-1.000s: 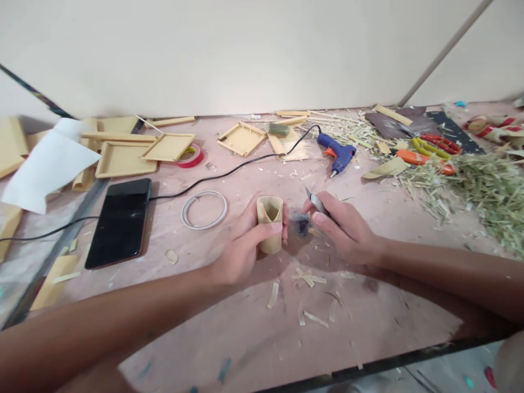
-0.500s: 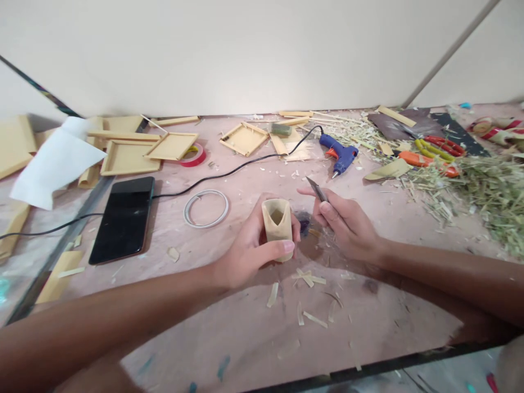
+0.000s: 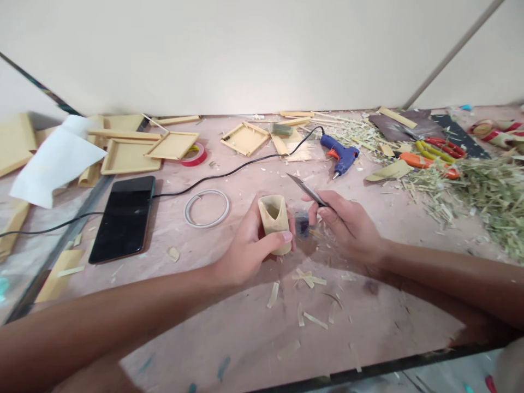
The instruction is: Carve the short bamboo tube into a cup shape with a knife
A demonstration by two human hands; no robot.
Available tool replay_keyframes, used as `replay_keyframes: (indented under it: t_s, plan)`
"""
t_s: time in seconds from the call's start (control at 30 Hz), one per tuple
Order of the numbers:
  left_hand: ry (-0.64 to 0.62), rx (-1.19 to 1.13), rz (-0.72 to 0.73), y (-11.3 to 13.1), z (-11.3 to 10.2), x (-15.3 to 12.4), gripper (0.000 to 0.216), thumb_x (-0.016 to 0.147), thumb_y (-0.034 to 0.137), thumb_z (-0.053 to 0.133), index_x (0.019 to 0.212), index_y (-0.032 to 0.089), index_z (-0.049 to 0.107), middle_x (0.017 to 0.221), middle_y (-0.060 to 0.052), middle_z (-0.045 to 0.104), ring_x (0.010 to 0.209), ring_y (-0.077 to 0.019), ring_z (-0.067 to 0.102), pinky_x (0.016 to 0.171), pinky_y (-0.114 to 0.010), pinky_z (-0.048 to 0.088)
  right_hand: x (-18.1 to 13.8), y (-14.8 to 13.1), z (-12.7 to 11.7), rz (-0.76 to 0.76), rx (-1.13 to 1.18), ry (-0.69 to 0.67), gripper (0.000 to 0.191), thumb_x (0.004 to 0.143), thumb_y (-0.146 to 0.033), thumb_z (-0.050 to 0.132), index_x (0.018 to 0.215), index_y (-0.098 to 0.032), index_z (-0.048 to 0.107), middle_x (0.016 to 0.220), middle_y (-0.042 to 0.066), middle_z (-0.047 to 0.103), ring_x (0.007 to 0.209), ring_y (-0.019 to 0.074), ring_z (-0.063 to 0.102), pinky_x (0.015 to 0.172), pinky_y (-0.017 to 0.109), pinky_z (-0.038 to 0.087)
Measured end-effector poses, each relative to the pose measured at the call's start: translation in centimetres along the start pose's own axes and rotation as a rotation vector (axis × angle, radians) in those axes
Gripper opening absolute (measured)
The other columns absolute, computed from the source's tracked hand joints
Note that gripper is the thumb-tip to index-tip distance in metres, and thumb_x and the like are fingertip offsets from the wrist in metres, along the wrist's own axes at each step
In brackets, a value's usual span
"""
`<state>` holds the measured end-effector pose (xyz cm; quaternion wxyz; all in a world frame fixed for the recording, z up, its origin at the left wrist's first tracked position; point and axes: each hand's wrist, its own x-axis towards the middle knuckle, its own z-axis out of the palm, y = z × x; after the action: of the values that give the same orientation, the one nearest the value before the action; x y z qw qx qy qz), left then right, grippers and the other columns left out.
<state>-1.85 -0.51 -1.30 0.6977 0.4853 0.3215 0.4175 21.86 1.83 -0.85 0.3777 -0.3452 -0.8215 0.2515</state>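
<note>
My left hand (image 3: pixel 251 243) is wrapped round a short hollow bamboo piece (image 3: pixel 275 222), its thumb pressed across the front. The piece stands nearly upright, with a V-shaped notch in its top rim facing me. To the right, my right hand (image 3: pixel 346 221) grips a knife (image 3: pixel 305 190). Its pointed blade slants up and left, apart from the bamboo. Between the hands, a small dark object (image 3: pixel 302 224) lies on the table, too unclear to name. Thin shavings (image 3: pixel 308 278) are scattered just below the hands.
A blue glue gun (image 3: pixel 341 154) lies behind my right hand. Left of the bamboo are a white tape ring (image 3: pixel 206 208) and a phone (image 3: pixel 124 218) with a cable. Bamboo frames (image 3: pixel 244 138) stand at the back. Pliers (image 3: pixel 440 148) and a shavings heap (image 3: pixel 491 191) are at right.
The knife has swung left and flatter, its tip now nearer the bamboo. My right index finger has curled in. The bamboo piece has shifted slightly left and up in my left hand.
</note>
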Motion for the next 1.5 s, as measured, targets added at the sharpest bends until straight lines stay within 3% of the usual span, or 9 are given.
replay_keyframes:
  t_s: [0.3,0.47,0.57,0.7,0.87,0.97,1.13,1.27,1.5]
  plan:
    - [0.057,-0.036,0.010,0.1,0.3,0.0,0.031,0.092,0.016,0.076,0.111,0.023,0.051,0.097,0.001,0.069,0.079,-0.0153,0.074,0.064,-0.027,0.055,0.0,0.0,0.0,0.007,-0.054,0.082,0.029,0.111,-0.025,0.055,0.083,-0.021,0.060,0.067,-0.006,0.057,0.056,0.0088,0.052,0.053,0.023,0.036]
    - [0.068,-0.110,-0.031,0.2,0.5,0.1,0.038,0.092,0.021,0.078,0.115,0.028,0.049,0.093,0.005,0.069,0.063,-0.0142,0.071,0.055,-0.027,0.053,0.2,0.1,-0.2,-0.049,-0.163,0.008,0.031,0.116,-0.030,0.043,0.100,-0.018,0.067,0.087,0.003,0.072,0.077,0.0162,0.066,0.071,0.028,0.049]
    - [0.093,-0.115,-0.030,0.5,0.6,0.1,0.040,0.090,0.022,0.079,0.116,0.028,0.049,0.089,0.005,0.069,0.061,-0.0145,0.070,0.053,-0.026,0.049,0.3,0.2,-0.1,-0.083,-0.227,0.005,0.023,0.114,-0.028,0.047,0.104,-0.018,0.066,0.094,0.007,0.075,0.087,0.0206,0.068,0.079,0.032,0.051]
    - [0.150,-0.073,-0.001,0.6,0.6,0.1,0.039,0.089,0.020,0.077,0.115,0.027,0.048,0.085,0.006,0.069,0.065,-0.0163,0.072,0.058,-0.028,0.052,0.2,0.3,0.1,-0.089,-0.222,-0.021,0.019,0.113,-0.027,0.052,0.109,-0.019,0.068,0.096,0.007,0.077,0.086,0.0205,0.070,0.077,0.032,0.052]
    - [0.228,0.044,0.062,0.6,0.5,0.2,0.040,0.087,0.016,0.076,0.119,0.026,0.053,0.081,0.006,0.070,0.071,-0.0161,0.072,0.064,-0.027,0.052,0.0,-0.1,-0.1,-0.087,-0.146,-0.099,0.027,0.113,-0.025,0.054,0.135,-0.021,0.071,0.114,0.006,0.083,0.089,0.0165,0.076,0.076,0.027,0.053]
    - [0.223,0.111,0.111,0.5,0.4,0.3,0.044,0.087,0.016,0.079,0.123,0.026,0.056,0.082,0.006,0.067,0.068,-0.0125,0.063,0.062,-0.025,0.048,0.0,-0.3,-0.1,-0.103,-0.121,-0.104,0.031,0.111,-0.022,0.057,0.138,-0.022,0.072,0.114,0.004,0.083,0.083,0.0144,0.075,0.072,0.025,0.052]
    - [0.234,0.264,0.146,0.7,0.5,0.1,0.045,0.081,0.028,0.092,0.107,0.023,0.056,0.095,0.001,0.066,0.083,-0.0151,0.065,0.076,-0.028,0.054,0.0,-0.1,0.0,-0.120,-0.086,-0.128,0.036,0.110,-0.019,0.057,0.143,-0.025,0.072,0.113,0.003,0.084,0.081,0.0140,0.073,0.071,0.026,0.051]
    - [0.308,0.318,0.129,1.0,1.1,0.1,0.042,0.081,0.033,0.094,0.101,0.022,0.058,0.090,0.002,0.064,0.077,-0.0134,0.060,0.070,-0.026,0.051,-0.2,0.1,0.0,-0.141,-0.094,-0.141,0.035,0.113,-0.023,0.055,0.145,-0.023,0.071,0.108,0.005,0.083,0.082,0.0152,0.071,0.071,0.027,0.050]
    - [0.266,0.283,0.128,0.4,0.5,0.4,0.041,0.083,0.035,0.094,0.097,0.023,0.057,0.086,0.002,0.065,0.078,-0.0147,0.062,0.070,-0.027,0.052,-0.4,0.1,0.0,-0.174,-0.105,-0.120,0.037,0.113,-0.022,0.056,0.147,-0.022,0.071,0.092,0.002,0.076,0.073,0.0137,0.065,0.065,0.026,0.046]
